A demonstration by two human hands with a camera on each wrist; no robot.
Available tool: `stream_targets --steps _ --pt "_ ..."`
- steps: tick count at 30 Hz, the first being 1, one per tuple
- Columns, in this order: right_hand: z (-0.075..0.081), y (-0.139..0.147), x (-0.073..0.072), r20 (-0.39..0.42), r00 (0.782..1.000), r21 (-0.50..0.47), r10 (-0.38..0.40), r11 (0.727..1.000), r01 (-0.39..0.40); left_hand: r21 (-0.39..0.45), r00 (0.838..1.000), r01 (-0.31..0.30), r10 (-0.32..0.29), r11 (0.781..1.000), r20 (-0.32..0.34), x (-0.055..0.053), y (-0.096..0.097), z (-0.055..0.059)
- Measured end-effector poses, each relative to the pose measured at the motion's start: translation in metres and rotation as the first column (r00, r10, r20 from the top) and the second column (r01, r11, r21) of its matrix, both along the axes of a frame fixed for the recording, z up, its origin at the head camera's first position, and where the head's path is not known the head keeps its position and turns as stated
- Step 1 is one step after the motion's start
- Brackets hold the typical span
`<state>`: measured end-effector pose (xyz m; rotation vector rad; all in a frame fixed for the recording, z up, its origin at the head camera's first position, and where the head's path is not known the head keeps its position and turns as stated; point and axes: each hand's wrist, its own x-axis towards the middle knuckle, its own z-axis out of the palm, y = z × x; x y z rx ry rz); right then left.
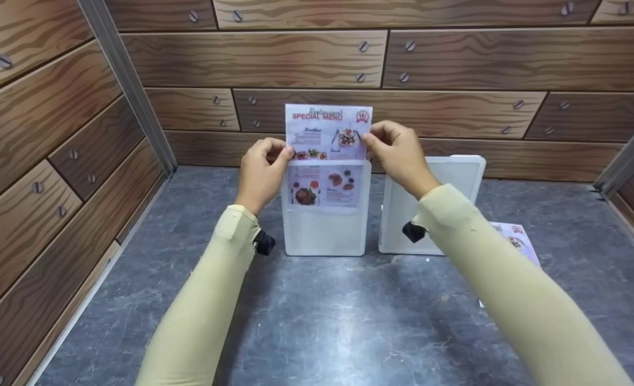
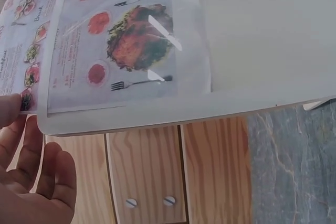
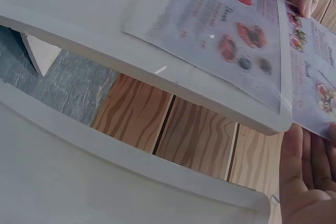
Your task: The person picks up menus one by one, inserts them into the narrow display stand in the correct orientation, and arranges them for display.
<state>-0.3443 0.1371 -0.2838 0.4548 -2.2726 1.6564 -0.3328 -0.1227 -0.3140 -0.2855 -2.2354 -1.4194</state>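
A printed menu sheet [image 1: 328, 131] stands partway inside a white upright display stand [image 1: 325, 233] with a clear front. Its upper half sticks out above the stand's top edge, and the lower half shows through the clear cover. My left hand [image 1: 261, 170] pinches the sheet's left edge between thumb and fingers, just above the stand's corner. On the opposite edge, my right hand [image 1: 400, 155] pinches the sheet a little higher up. In the left wrist view the sheet's lower part [image 2: 131, 40] lies behind the glossy cover. The right wrist view shows the right hand [image 3: 310, 174] beside the sheet's edge.
A second white stand [image 1: 459, 177] leans upright to the right, partly behind the right forearm. Another menu sheet [image 1: 517, 241] lies on the grey marbled table [image 1: 317, 332], partly hidden by the right sleeve. Wood-patterned walls [image 1: 306, 59] enclose the back and sides.
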Motion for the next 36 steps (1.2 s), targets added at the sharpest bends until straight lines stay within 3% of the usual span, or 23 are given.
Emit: stream_targets --steps 7,17,30,36 --pt "-0.0024 0.0007 -0.0004 -0.021 1.000 0.005 -0.017 1.000 0.018 -0.022 1.000 0.007 -0.007 1.000 0.012 0.0002 -0.0007 -0.0017" --pt "-0.0018 0.0011 0.0020 0.014 1.000 0.039 -0.020 0.999 0.020 0.022 0.999 -0.002 0.002 1.000 -0.034 -0.0002 0.0010 0.0038" --pt "-0.0040 -0.0003 0.0015 -0.037 0.999 0.039 -0.016 0.999 0.017 -0.039 1.000 -0.012 0.012 0.999 0.012 0.0008 -0.0051 -0.0047" --pt "-0.0045 -0.0002 0.0028 -0.036 0.999 0.078 -0.018 0.997 0.021 0.030 1.000 0.006 -0.006 1.000 -0.024 0.0013 -0.0035 -0.0003"
